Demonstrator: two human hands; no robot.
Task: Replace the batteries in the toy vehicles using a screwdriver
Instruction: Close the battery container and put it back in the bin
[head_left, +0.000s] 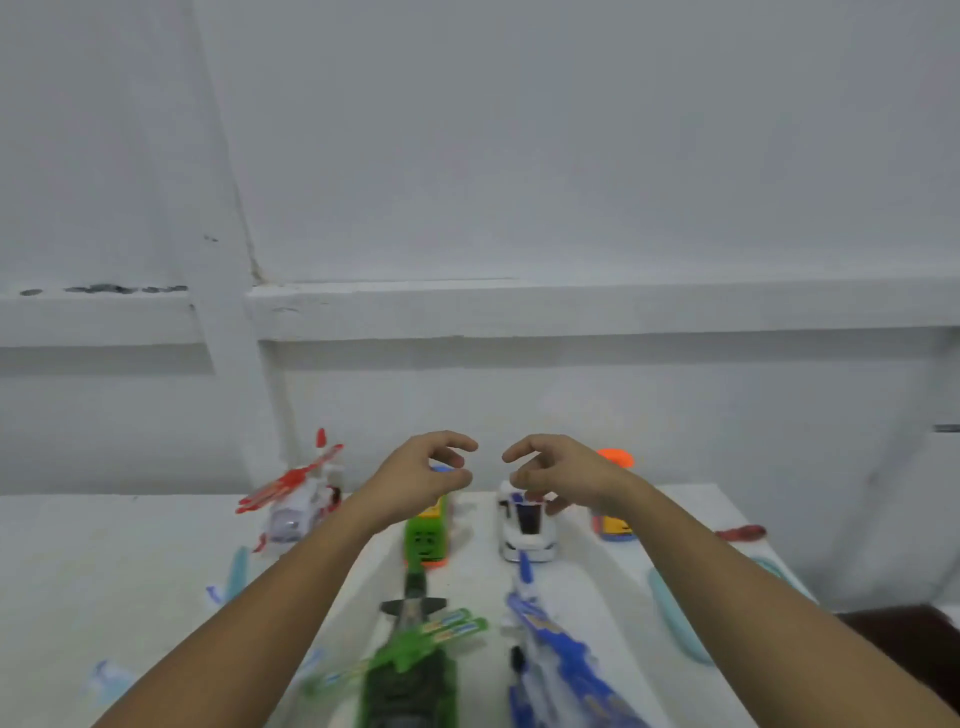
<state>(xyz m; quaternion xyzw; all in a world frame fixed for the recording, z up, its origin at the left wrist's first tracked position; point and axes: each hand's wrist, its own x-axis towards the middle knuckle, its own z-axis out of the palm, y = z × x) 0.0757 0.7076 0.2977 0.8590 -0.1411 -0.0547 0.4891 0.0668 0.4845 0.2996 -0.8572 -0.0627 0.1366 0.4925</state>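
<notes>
The green helicopter (410, 675) and blue helicopter (550, 639) are lying under the forearms. Left hand (415, 478) and right hand (566, 478) are hovering loosely curled, empty, the right just over the white car (527, 527); dropping forearms could snag rotors.

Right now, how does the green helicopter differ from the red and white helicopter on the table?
The green helicopter has green rotor blades; the red and white helicopter has red ones. The green one sits near the person, between the forearms; the red and white one stands far back, left. The green one is cut by the frame's lower edge; the other shows whole. Both rest on the white table, untouched.
</notes>
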